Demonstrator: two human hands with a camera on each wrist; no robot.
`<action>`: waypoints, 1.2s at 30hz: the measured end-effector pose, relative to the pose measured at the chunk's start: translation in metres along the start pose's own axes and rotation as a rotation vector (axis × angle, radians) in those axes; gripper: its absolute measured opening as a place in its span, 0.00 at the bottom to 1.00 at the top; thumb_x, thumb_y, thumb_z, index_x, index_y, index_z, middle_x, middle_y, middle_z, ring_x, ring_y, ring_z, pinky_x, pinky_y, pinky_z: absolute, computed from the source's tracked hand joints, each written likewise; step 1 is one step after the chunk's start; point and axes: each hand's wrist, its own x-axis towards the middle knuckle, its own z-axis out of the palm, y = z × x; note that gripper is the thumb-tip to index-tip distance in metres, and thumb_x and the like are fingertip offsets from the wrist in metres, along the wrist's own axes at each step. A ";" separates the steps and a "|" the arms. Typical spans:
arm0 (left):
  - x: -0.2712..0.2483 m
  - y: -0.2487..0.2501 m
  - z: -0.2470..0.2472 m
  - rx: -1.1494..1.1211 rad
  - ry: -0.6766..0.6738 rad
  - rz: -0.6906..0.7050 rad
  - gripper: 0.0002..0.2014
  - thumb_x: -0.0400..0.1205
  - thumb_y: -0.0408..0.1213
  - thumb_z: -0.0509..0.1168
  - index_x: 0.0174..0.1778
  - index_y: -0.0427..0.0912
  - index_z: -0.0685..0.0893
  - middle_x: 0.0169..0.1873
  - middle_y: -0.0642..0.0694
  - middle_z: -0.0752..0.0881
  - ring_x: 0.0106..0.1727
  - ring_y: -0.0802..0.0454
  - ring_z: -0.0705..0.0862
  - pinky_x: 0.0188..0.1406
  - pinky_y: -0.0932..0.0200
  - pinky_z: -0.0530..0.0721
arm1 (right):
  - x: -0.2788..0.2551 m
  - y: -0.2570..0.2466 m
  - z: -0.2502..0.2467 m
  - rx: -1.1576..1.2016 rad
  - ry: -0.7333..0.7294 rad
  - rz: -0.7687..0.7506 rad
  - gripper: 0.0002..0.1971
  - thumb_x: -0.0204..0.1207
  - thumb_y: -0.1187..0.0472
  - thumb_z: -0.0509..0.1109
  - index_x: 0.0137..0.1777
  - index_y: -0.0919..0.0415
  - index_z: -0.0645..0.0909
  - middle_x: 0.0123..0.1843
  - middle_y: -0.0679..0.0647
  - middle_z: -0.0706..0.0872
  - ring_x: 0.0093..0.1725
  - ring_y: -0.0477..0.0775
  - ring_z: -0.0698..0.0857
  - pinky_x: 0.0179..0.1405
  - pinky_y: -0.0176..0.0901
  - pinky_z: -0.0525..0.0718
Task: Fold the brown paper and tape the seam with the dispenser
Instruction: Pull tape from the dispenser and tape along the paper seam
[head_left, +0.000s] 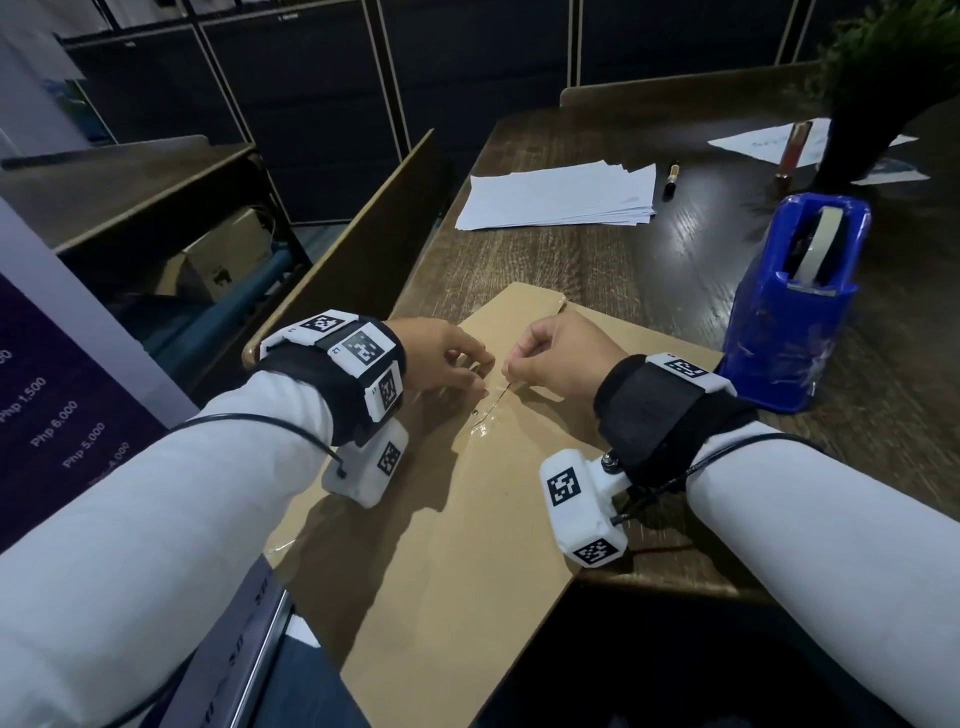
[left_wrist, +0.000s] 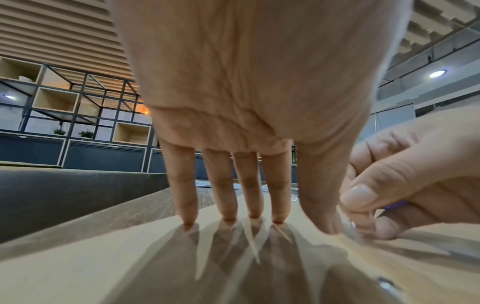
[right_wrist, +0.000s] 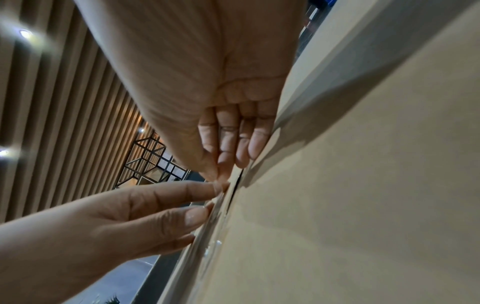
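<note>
The folded brown paper (head_left: 467, 519) lies on the dark wooden table (head_left: 623, 270), its near end hanging over the front edge. A seam (head_left: 493, 405) runs up its middle, with a shiny clear tape strip (head_left: 483, 427) along it. My left hand (head_left: 480, 371) presses straight fingertips (left_wrist: 228, 218) onto the paper just left of the seam. My right hand (head_left: 511, 369) pinches the upper end of the tape between thumb and forefinger (left_wrist: 358, 197) at the seam. The blue tape dispenser (head_left: 795, 312) stands to the right, beyond the paper's edge.
A stack of white sheets (head_left: 558, 195) and a marker (head_left: 671, 179) lie at the back of the table. Farther right are more sheets (head_left: 769, 140) and a dark plant pot (head_left: 862, 119). A wooden partition (head_left: 363, 234) borders the table's left edge.
</note>
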 end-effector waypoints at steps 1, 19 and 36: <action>0.000 0.000 0.000 -0.003 -0.003 -0.003 0.21 0.81 0.54 0.64 0.72 0.60 0.77 0.73 0.57 0.76 0.69 0.54 0.77 0.72 0.49 0.74 | 0.000 0.000 0.000 0.001 0.000 0.002 0.07 0.69 0.65 0.75 0.34 0.56 0.83 0.43 0.57 0.92 0.38 0.48 0.85 0.40 0.39 0.83; 0.000 0.006 -0.004 -0.027 0.014 -0.039 0.23 0.77 0.56 0.69 0.69 0.59 0.80 0.67 0.53 0.81 0.67 0.53 0.79 0.70 0.49 0.76 | -0.004 -0.003 0.001 0.029 -0.010 0.028 0.02 0.71 0.70 0.73 0.40 0.64 0.84 0.32 0.56 0.86 0.24 0.43 0.81 0.15 0.23 0.71; 0.014 0.017 -0.007 0.013 0.013 -0.104 0.33 0.64 0.60 0.78 0.63 0.54 0.79 0.61 0.54 0.82 0.59 0.51 0.81 0.54 0.55 0.79 | 0.002 0.002 0.005 -0.018 0.009 0.016 0.01 0.69 0.68 0.75 0.38 0.64 0.86 0.37 0.57 0.89 0.33 0.50 0.85 0.37 0.44 0.87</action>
